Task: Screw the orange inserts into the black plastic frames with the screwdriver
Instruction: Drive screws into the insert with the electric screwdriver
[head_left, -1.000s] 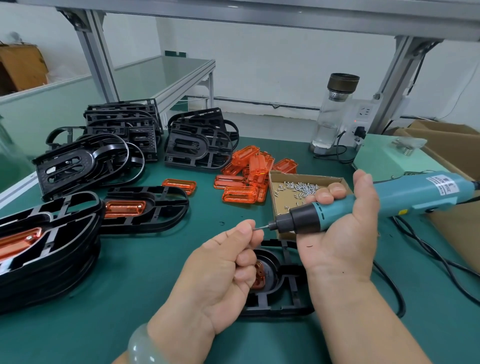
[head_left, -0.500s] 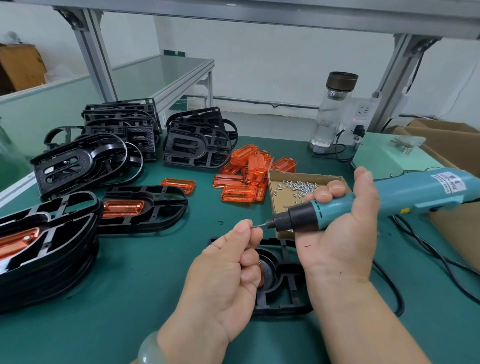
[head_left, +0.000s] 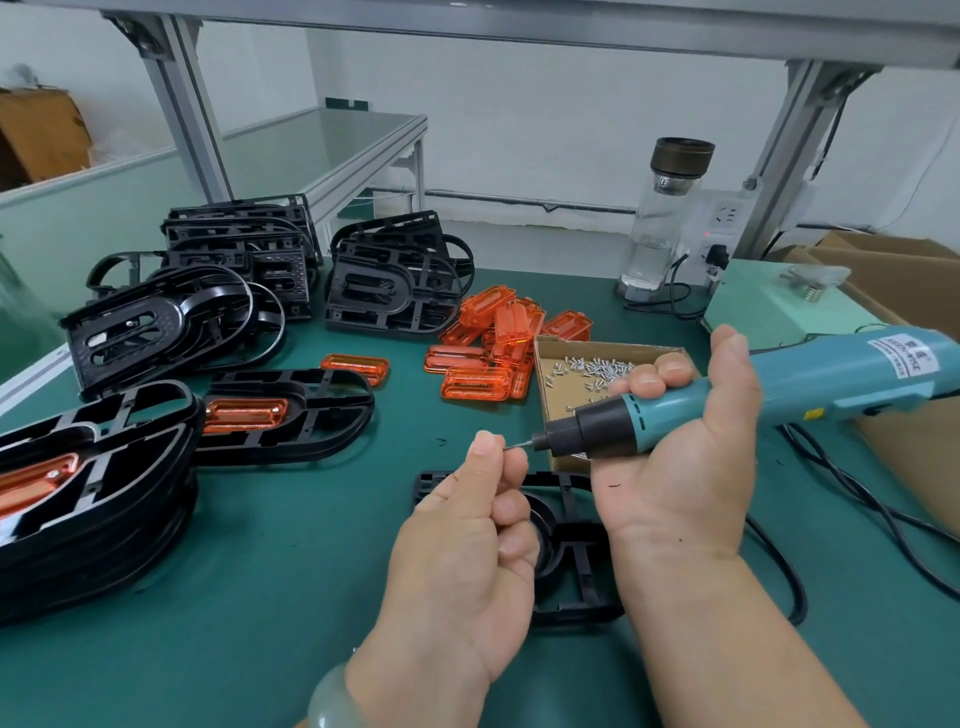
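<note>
Many black frames (head_left: 395, 291) | green mat (head_left: 291, 519) (cardboard box (head_left: 904, 254) right) | white wall (head_left: 545, 119)

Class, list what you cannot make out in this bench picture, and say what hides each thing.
1. Head view: any screw at the tip of the bit; too small, and covered by the left hand pinching there.
2. Head view: the middle of the black frame nearest the person; the left hand and right hand cover it.
3. Head view: the rear end of the screwdriver; cut off by the right edge.
</note>
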